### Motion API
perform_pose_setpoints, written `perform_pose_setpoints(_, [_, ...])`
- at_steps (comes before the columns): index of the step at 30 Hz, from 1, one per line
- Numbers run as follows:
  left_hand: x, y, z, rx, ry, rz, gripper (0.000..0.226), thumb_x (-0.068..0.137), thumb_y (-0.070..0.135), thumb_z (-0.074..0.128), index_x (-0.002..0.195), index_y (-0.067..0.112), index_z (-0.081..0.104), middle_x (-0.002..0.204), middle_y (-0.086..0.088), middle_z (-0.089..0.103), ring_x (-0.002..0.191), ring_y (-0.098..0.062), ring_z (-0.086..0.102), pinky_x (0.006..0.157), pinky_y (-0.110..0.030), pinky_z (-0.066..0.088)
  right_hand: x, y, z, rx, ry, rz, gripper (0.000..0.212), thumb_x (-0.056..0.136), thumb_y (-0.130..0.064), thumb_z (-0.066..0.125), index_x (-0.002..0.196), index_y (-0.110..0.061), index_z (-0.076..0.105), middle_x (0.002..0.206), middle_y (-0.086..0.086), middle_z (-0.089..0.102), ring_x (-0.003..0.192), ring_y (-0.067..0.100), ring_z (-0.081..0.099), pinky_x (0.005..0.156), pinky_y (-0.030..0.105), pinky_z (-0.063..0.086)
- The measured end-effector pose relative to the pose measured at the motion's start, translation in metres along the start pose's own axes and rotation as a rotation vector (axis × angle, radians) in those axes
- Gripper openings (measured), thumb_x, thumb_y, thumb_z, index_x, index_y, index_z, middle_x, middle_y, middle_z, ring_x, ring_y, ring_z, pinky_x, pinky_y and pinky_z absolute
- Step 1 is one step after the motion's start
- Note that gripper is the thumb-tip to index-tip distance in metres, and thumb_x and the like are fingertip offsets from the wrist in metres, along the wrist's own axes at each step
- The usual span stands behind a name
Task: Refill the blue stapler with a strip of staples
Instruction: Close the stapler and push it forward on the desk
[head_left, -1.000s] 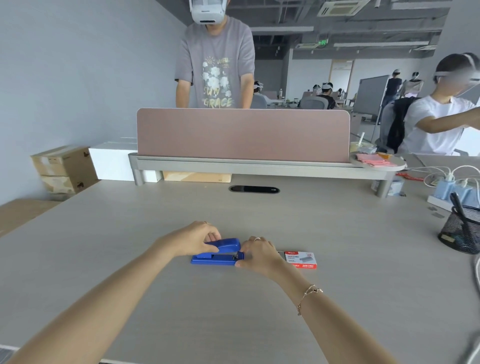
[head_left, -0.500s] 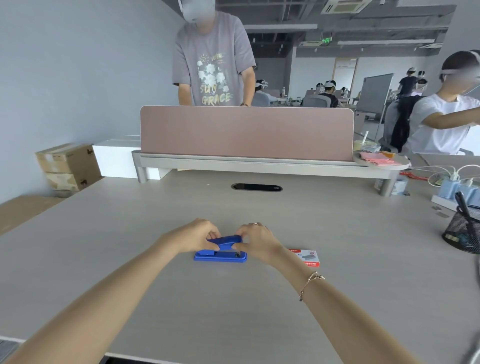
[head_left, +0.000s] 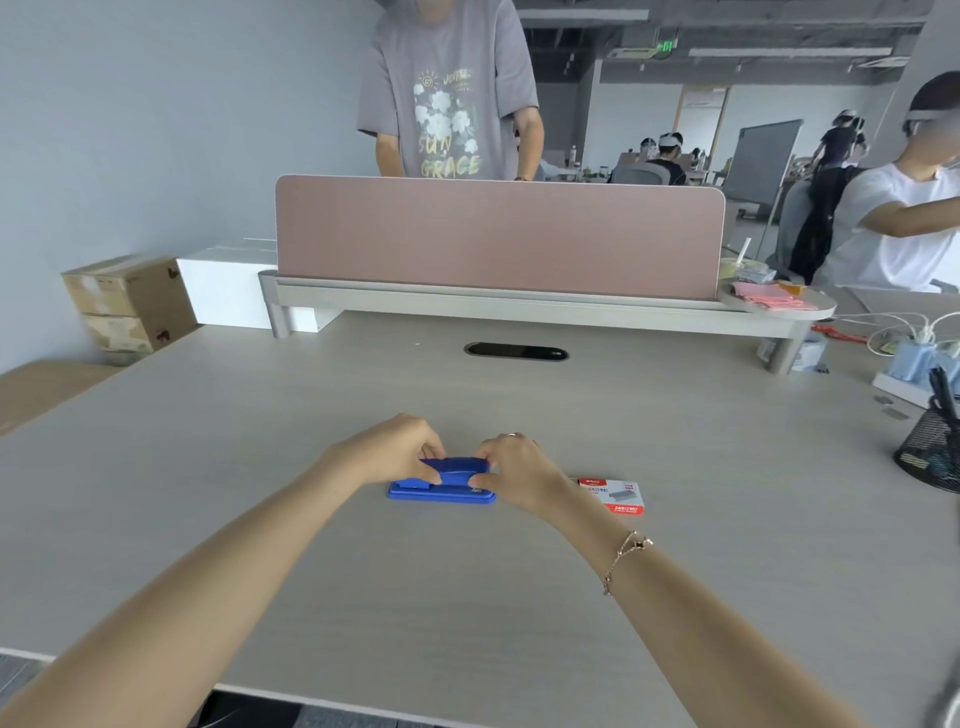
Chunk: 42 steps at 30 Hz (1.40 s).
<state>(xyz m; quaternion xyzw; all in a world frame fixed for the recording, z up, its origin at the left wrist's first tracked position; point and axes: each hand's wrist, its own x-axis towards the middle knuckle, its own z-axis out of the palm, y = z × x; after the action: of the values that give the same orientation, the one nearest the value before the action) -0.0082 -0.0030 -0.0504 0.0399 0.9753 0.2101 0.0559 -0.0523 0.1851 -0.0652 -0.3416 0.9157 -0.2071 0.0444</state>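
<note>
pale wood-grain surface (head_left: 675, 597) carries a pink divider panel (head_left: 498, 236) at the back, blue stapler (head_left: 441, 486) lying flat near centre, red-and-white staple box (head_left: 615, 496) just right of it behind the right wrist. left hand (head_left: 387, 449) grip pinched on the stapler's top arm at the left end, right hand (head_left: 519, 470) grip closed on the same arm's right end. stapler base flat on the surface, top down.

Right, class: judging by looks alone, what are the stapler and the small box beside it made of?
Stapler: probably moulded plastic, going by its even blue colour and soft sheen; any metal parts are hidden. Box: likely printed cardboard, with flat red and white faces and crisp folded edges.
</note>
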Motion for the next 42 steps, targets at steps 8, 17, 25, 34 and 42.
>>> perform_pose_setpoints(8, [0.000,-0.007,0.008,-0.065,0.040,0.004,0.022,0.081,0.018,0.071,0.102,0.019,0.073,0.093,0.001,0.074,0.081,-0.010,0.066,0.074,-0.021,0.052,0.003,0.004,0.003,-0.015,-0.008,-0.007,0.028,0.087,-0.025,0.059,0.108,-0.008,0.064,0.106,0.015,0.066,0.102,0.030,0.057,0.090,0.036,0.043])
perform_pose_setpoints(17, [-0.004,-0.005,0.008,-0.040,0.034,0.016,0.022,0.083,0.018,0.067,0.105,0.016,0.071,0.097,-0.003,0.073,0.087,-0.017,0.066,0.078,-0.029,0.052,0.004,0.000,-0.001,-0.062,-0.027,-0.007,0.027,0.086,-0.027,0.059,0.106,-0.009,0.063,0.103,0.012,0.067,0.100,0.028,0.057,0.091,0.035,0.042])
perform_pose_setpoints(25, [-0.012,-0.011,0.007,-0.078,0.067,0.042,0.021,0.083,0.018,0.068,0.104,0.016,0.069,0.097,0.003,0.069,0.087,-0.010,0.064,0.079,-0.025,0.053,-0.003,-0.004,-0.005,0.015,0.035,0.004,0.026,0.085,-0.027,0.058,0.105,-0.013,0.062,0.105,0.011,0.066,0.102,0.026,0.056,0.094,0.037,0.039])
perform_pose_setpoints(34, [-0.014,-0.024,0.009,-0.084,0.058,0.014,0.018,0.082,0.020,0.071,0.099,0.020,0.069,0.095,0.002,0.070,0.083,-0.013,0.064,0.075,-0.026,0.050,-0.008,0.006,0.004,0.199,-0.030,0.105,0.033,0.075,-0.024,0.070,0.104,-0.010,0.062,0.101,0.011,0.067,0.099,0.028,0.061,0.088,0.038,0.048])
perform_pose_setpoints(42, [-0.015,-0.029,0.014,-0.083,0.047,-0.003,0.019,0.080,0.016,0.072,0.093,0.028,0.065,0.079,0.014,0.059,0.070,-0.006,0.053,0.064,-0.021,0.040,-0.001,0.015,0.019,0.049,-0.026,0.112,0.035,0.072,-0.041,0.070,0.096,-0.016,0.065,0.091,0.001,0.050,0.094,0.023,0.053,0.088,0.033,0.037])
